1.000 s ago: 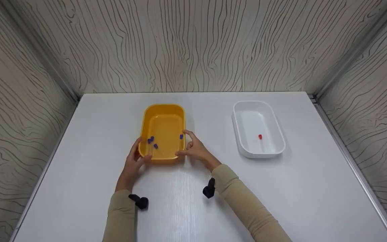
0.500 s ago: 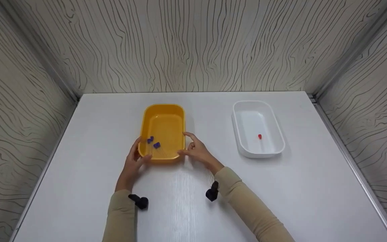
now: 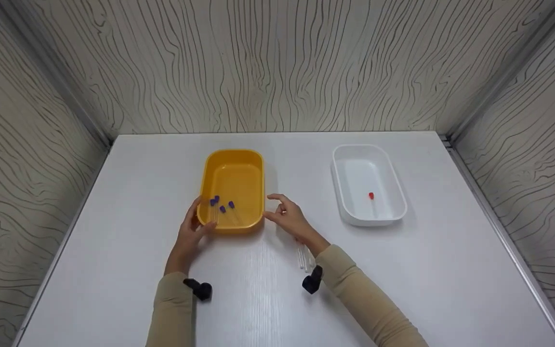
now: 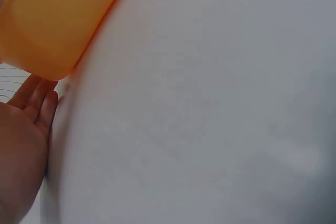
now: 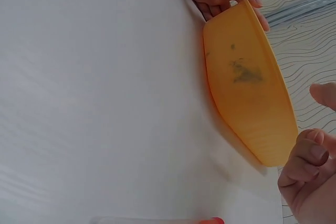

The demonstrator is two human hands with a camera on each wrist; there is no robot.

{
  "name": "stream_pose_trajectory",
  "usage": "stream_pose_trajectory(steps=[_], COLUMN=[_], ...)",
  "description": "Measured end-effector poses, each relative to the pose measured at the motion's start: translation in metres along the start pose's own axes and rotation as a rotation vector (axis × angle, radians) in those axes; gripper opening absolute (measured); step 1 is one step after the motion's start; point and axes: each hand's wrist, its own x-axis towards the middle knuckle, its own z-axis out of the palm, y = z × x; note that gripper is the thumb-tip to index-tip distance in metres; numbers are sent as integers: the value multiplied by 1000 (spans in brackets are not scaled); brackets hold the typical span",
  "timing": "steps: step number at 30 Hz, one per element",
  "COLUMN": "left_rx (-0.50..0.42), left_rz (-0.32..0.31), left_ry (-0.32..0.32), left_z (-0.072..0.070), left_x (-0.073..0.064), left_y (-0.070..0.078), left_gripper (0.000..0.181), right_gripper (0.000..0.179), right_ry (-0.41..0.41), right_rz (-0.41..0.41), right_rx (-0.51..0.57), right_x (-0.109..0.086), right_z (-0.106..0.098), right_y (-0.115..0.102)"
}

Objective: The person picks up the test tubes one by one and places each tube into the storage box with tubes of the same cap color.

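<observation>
My left hand (image 3: 191, 237) holds the front left corner of a yellow plastic tray (image 3: 240, 182), thumb over the rim and the other fingers along the outer wall. Inside, several clear test tubes with purple caps (image 3: 231, 205) lie near the front. Just outside the tray's right wall is my right hand (image 3: 293, 220), holding nothing. Its thumb and index finger are spread apart; the other fingers curl in, as the right wrist view shows. Below the right wrist, a few clear tubes (image 3: 301, 259) lie on the table, their red tops partly hidden by the hand.
A white tray (image 3: 353, 166) stands at the back right with one red-capped tube (image 3: 371, 196) in it. The white table (image 3: 113, 217) is bounded by wood-patterned panels (image 3: 258, 67) at the back and sides. A black wrist camera (image 3: 312, 280) hangs at each cuff.
My right hand has drawn back rightward and nearer from the yellow tray's rim, uncovering the tubes beneath. A purple cap at the tray's right side has shifted left to the others. The left hand stays.
</observation>
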Motion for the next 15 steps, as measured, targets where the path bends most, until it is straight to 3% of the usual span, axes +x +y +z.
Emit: stream_pose_trajectory(steps=[8, 15], left_rx=[7, 11], left_rz=[13, 39], left_ry=[-5, 0], left_z=[0, 0], left_x=[1, 0], left_y=[-3, -2], left_gripper=[79, 79], right_gripper=[35, 26], right_ry=[76, 140], right_rz=[-91, -98], right_rx=[17, 41], right_x=[-10, -27], right_z=[-7, -21], right_y=[6, -4])
